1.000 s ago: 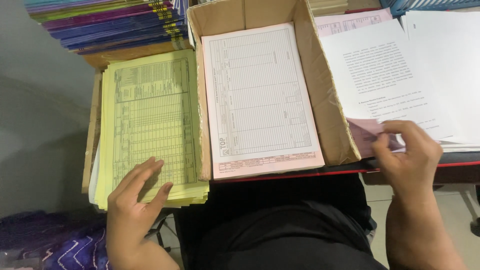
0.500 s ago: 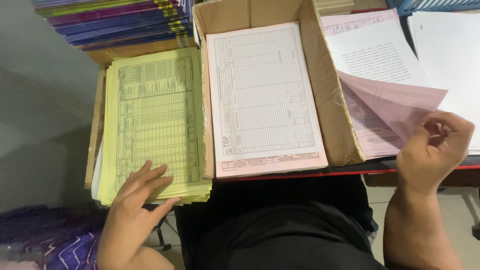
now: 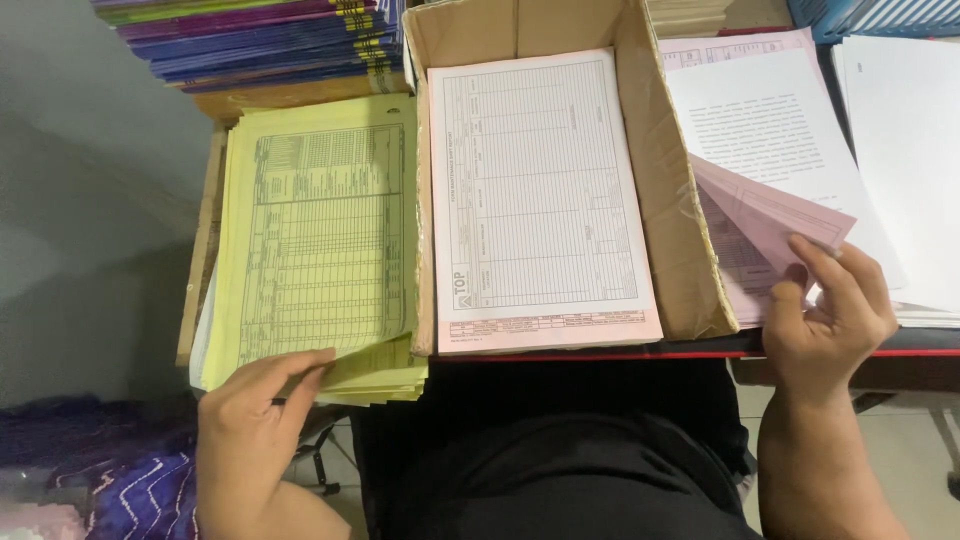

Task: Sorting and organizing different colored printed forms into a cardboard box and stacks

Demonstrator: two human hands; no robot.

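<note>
The right hand (image 3: 825,320) is pinching the lifted corner of a pink form sheet (image 3: 765,225) between thumb and fingers, peeling it up from the pink stack lying at the near edge of the surface (image 3: 850,350), just right of the cardboard box (image 3: 665,200). A white printed sheet (image 3: 770,130) is lying on that pink stack, above the raised corner. More white paper (image 3: 905,150) is sitting toward the right edge.

The left hand (image 3: 255,400) is resting with fingers stretched out, loosely open, its fingertips touching the near edge of the yellow form stack (image 3: 315,230), which is lying to the left of the box and overhanging the near edge. Whether it is gripping a sheet cannot be told.

Inside the cardboard box a stack of white-and-pink ruled forms (image 3: 540,190) is lying flat, filling the box floor. Behind the yellow stack, at the far left corner, a pile of coloured booklets (image 3: 260,40) is lying with spines showing.
</note>
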